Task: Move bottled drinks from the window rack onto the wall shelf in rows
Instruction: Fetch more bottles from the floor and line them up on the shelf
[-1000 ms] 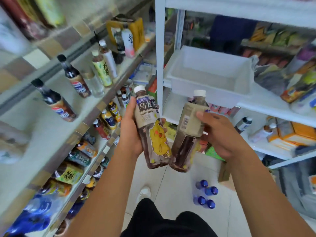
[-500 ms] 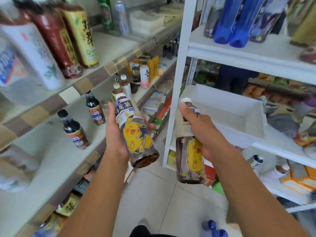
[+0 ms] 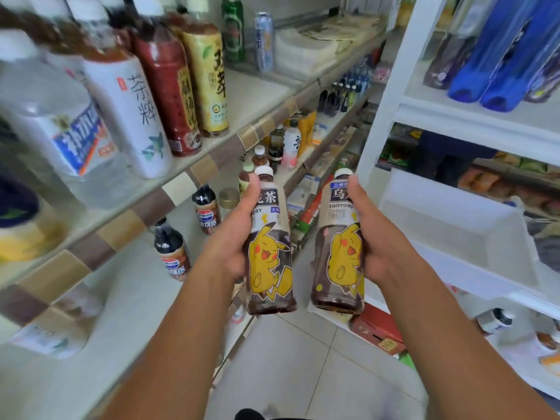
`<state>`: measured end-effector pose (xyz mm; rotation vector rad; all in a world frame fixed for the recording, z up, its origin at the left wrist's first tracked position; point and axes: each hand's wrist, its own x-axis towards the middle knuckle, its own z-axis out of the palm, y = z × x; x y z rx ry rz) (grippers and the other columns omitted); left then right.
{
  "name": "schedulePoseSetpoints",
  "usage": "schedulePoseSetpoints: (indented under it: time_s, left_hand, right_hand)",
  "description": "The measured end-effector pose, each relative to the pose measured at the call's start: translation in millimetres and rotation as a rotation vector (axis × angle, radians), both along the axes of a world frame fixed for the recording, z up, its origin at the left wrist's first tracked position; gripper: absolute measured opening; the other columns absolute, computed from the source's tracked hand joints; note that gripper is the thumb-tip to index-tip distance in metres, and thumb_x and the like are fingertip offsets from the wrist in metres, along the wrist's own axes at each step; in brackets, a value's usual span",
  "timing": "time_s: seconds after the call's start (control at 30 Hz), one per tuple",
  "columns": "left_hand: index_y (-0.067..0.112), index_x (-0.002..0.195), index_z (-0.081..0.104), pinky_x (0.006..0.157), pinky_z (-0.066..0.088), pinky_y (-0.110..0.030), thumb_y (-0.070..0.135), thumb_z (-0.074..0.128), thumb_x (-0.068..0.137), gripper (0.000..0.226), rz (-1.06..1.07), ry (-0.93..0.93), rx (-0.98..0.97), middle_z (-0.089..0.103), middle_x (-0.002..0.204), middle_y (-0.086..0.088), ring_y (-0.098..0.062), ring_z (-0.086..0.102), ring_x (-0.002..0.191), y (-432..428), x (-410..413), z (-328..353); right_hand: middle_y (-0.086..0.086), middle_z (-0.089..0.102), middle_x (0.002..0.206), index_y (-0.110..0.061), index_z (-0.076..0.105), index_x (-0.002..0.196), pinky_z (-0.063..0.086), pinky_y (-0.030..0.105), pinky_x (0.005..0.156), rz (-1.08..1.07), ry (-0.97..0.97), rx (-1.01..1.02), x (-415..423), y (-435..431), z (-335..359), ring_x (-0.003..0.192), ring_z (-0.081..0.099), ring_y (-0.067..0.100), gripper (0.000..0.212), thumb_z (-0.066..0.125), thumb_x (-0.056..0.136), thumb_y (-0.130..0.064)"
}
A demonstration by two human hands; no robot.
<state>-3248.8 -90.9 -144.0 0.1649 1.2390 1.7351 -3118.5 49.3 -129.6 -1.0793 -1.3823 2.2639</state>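
Two bottles between shelves

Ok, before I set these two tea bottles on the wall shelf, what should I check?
1. Grip of left hand on left tea bottle: ok.
2. Grip of right hand on right tea bottle: ok.
3. Both caps on: ok.
4. Bare spot on wall shelf beside cola bottles: ok.
5. Headroom under upper shelf: cannot tell.
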Motion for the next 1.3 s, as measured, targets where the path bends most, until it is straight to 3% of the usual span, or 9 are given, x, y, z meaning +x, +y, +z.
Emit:
schedulePoseSetpoints:
  time_s: [0.17,0.27,0.37,0.47,0.63,0.83,0.97,1.13,1.3]
  left_hand:
    - [0.016,0.115,0.066,0.059,0.058,-0.032,0.056,0.068,0.069,0.061,0.008,0.075,0.009,0.074,0.084,-0.006,-0.02,0.071,0.065,-9.5,-21.3,14.4]
    - [0.01,0.127,0.063,0.062,0.06,-0.035,0.054,0.072,0.065,0.077,0.062,0.064,0.019,0.072,0.095,-0.012,-0.024,0.069,0.07,-13.8,-31.6,19.3]
    - [0.005,0.134,0.056,0.071,0.062,-0.042,0.048,0.076,0.063,0.086,0.126,0.144,0.05,0.069,0.116,-0.023,-0.032,0.067,0.09,-16.0,-38.4,24.3]
    - [0.004,0.127,0.059,0.086,0.056,-0.053,0.036,0.076,0.069,0.068,0.148,0.252,0.066,0.066,0.119,-0.026,-0.036,0.066,0.097,-16.3,-42.0,35.3]
    - [0.013,0.111,0.066,0.08,0.059,-0.045,0.021,0.072,0.083,0.031,0.226,0.342,0.079,0.074,0.104,-0.016,-0.027,0.071,0.086,-7.2,-55.3,52.5]
    - [0.02,0.122,0.06,0.073,0.06,-0.031,0.016,0.07,0.088,0.035,0.249,0.502,0.051,0.075,0.106,-0.006,-0.022,0.074,0.094,22.6,-66.6,67.7]
    - [0.025,0.127,0.054,0.086,0.058,-0.029,0.017,0.072,0.088,0.043,0.237,0.664,-0.01,0.074,0.109,-0.003,-0.016,0.072,0.1,60.1,-73.6,82.9]
    - [0.023,0.124,0.055,0.095,0.055,-0.047,0.02,0.075,0.087,0.042,0.241,0.776,-0.067,0.073,0.111,-0.006,-0.023,0.071,0.103,114.8,-93.0,130.0]
    - [0.016,0.116,0.061,0.093,0.057,-0.04,0.014,0.08,0.081,0.04,0.267,0.978,-0.192,0.074,0.108,-0.004,-0.021,0.071,0.1,157.1,-131.1,198.2]
  right_hand:
    - [0.01,0.078,0.099,-0.014,0.067,0.117,0.06,0.037,0.068,-0.012,0.051,0.075,-29.4,-9.9,11.6,0.084,0.077,0.027,0.073,0.073,0.063,-0.063]
    - [0.01,0.078,0.098,-0.014,0.067,0.116,0.062,0.037,0.067,-0.019,0.097,0.17,-41.5,-15.6,17.3,0.086,0.077,0.028,0.061,0.076,0.071,-0.055]
    - [0.008,0.079,0.095,-0.017,0.069,0.113,0.062,0.039,0.071,0.0,0.131,0.242,-53.9,-18.0,24.4,0.084,0.077,0.026,0.044,0.074,0.082,-0.049]
    - [0.007,0.078,0.099,-0.02,0.071,0.113,0.061,0.044,0.082,0.019,0.158,0.281,-69.8,-14.8,30.4,0.089,0.076,0.026,0.04,0.074,0.084,-0.048]
    - [0.003,0.078,0.102,-0.024,0.071,0.113,0.058,0.048,0.091,0.06,0.261,0.351,-100.8,-6.2,45.7,0.095,0.075,0.024,0.036,0.075,0.085,-0.046]
    - [0.0,0.078,0.103,-0.026,0.073,0.106,0.055,0.051,0.096,0.127,0.348,0.419,-143.3,27.2,62.1,0.099,0.074,0.022,0.031,0.075,0.083,-0.047]
    - [0.002,0.078,0.099,-0.023,0.072,0.105,0.059,0.046,0.086,0.142,0.414,0.408,-170.2,68.1,73.8,0.092,0.076,0.023,0.027,0.074,0.085,-0.042]
    - [-0.001,0.078,0.1,-0.024,0.073,0.104,0.058,0.045,0.086,0.132,0.486,0.465,-200.1,126.4,88.9,0.093,0.075,0.019,0.039,0.074,0.076,-0.051]
    - [-0.005,0.077,0.103,-0.027,0.073,0.104,0.055,0.05,0.096,0.079,0.568,0.487,-237.9,176.3,99.9,0.1,0.073,0.017,0.046,0.079,0.071,-0.06]
